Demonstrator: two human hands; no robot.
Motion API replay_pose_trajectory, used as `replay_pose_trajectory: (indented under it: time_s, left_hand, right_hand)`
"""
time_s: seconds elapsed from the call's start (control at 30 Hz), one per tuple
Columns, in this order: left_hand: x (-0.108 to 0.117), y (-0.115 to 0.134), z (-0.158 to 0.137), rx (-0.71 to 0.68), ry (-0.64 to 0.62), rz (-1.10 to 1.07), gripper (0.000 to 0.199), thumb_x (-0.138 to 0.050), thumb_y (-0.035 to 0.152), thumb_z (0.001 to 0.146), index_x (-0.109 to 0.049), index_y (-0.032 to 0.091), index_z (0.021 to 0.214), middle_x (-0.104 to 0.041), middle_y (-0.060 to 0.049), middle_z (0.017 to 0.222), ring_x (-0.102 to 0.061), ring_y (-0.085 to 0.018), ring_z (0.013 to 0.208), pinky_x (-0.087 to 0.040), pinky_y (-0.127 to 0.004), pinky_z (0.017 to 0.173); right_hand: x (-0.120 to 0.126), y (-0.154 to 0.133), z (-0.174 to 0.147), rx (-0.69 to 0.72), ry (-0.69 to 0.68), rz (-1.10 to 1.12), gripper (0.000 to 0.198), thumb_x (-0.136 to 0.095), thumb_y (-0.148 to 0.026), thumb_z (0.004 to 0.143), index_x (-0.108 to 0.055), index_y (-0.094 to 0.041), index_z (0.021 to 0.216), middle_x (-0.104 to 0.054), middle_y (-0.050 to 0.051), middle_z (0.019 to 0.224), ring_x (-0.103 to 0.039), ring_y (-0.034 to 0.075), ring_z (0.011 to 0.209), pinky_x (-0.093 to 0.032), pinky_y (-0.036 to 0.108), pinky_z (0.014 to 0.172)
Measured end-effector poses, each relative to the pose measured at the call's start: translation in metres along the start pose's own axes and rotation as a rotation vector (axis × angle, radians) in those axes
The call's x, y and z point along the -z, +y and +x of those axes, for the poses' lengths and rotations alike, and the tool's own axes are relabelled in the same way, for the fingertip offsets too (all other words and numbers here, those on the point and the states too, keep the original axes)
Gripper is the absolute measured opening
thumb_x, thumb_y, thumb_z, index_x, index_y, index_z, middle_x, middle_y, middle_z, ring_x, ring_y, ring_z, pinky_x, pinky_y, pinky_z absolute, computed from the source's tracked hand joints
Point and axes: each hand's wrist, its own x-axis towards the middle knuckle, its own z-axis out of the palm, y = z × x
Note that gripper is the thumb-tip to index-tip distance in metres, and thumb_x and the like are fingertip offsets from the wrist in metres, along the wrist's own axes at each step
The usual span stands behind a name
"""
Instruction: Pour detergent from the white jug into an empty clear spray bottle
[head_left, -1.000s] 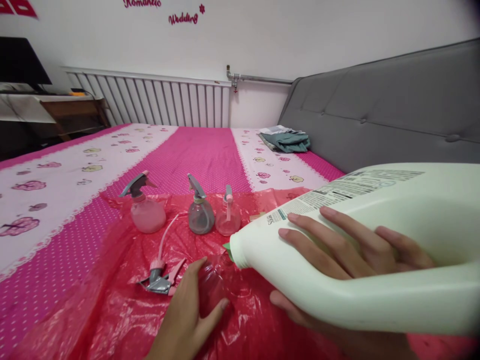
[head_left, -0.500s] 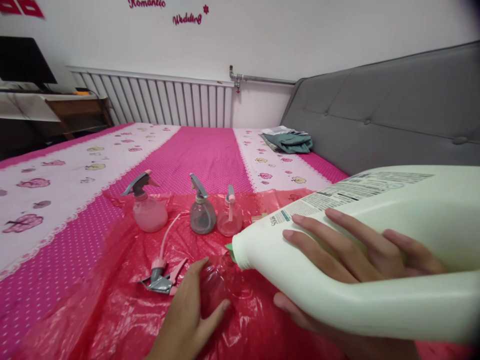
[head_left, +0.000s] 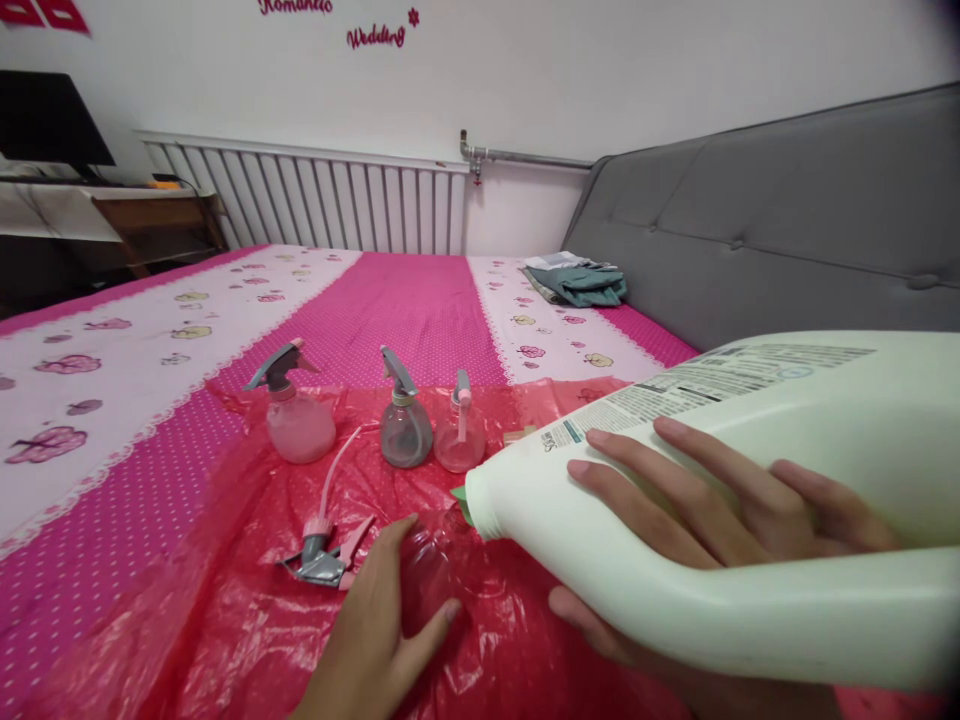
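Note:
My right hand [head_left: 712, 500] is wrapped round a large pale-green detergent jug [head_left: 750, 625], which lies tilted on its side in the air. Its neck and green spout [head_left: 463, 505] point left, at the mouth of a clear bottle body [head_left: 435, 570]. That bottle is tipped on the red plastic sheet, with my left hand [head_left: 379, 615] curled around its left side. Whether liquid flows is too faint to tell. Left of my left hand lies a loose grey-and-pink spray head [head_left: 319, 560] with its tube. The jug's handle shows at lower right.
Three spray bottles stand upright behind: pink [head_left: 300, 430], grey [head_left: 406, 432] and small pink [head_left: 460, 440]. A crumpled red plastic sheet [head_left: 232, 600] covers the pink bedspread [head_left: 405, 300]. Folded clothes [head_left: 577, 282] lie near the grey headboard [head_left: 787, 210].

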Motion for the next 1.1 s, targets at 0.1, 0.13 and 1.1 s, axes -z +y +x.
replay_pose_trajectory:
  time_s: [0.1, 0.13, 1.1]
  left_hand:
    - [0.0, 0.0, -0.001, 0.009, 0.003, -0.021, 0.06, -0.063, 0.047, 0.103, -0.038, 0.026, 0.154, -0.069, -0.017, 0.147, -0.073, -0.039, 0.129, -0.066, -0.058, 0.1]
    - [0.0, -0.001, -0.001, 0.01, 0.006, -0.024, 0.06, -0.063, 0.047, 0.103, -0.039, 0.026, 0.154, -0.068, -0.017, 0.147, -0.073, -0.039, 0.129, -0.066, -0.058, 0.101]
    - [-0.001, 0.0, -0.001, 0.023, -0.013, -0.009, 0.059, -0.059, 0.048, 0.105, -0.035, 0.025, 0.154, -0.067, -0.02, 0.148, -0.071, -0.04, 0.132, -0.065, -0.061, 0.101]
  right_hand:
    - [-0.002, -0.001, 0.0, 0.005, 0.005, 0.004, 0.055, -0.036, -0.072, 0.11, -0.063, -0.031, 0.135, -0.049, -0.019, 0.15, -0.051, 0.015, 0.139, -0.015, 0.033, 0.137]
    - [-0.003, -0.002, 0.0, -0.006, 0.018, 0.012, 0.054, -0.036, -0.071, 0.111, -0.063, -0.031, 0.134, -0.05, -0.018, 0.149, -0.051, 0.015, 0.139, -0.016, 0.033, 0.137]
    - [-0.002, -0.001, 0.001, 0.007, 0.029, -0.001, 0.052, -0.041, -0.069, 0.107, -0.064, -0.03, 0.133, -0.051, -0.017, 0.149, -0.053, 0.016, 0.136, -0.016, 0.033, 0.137]
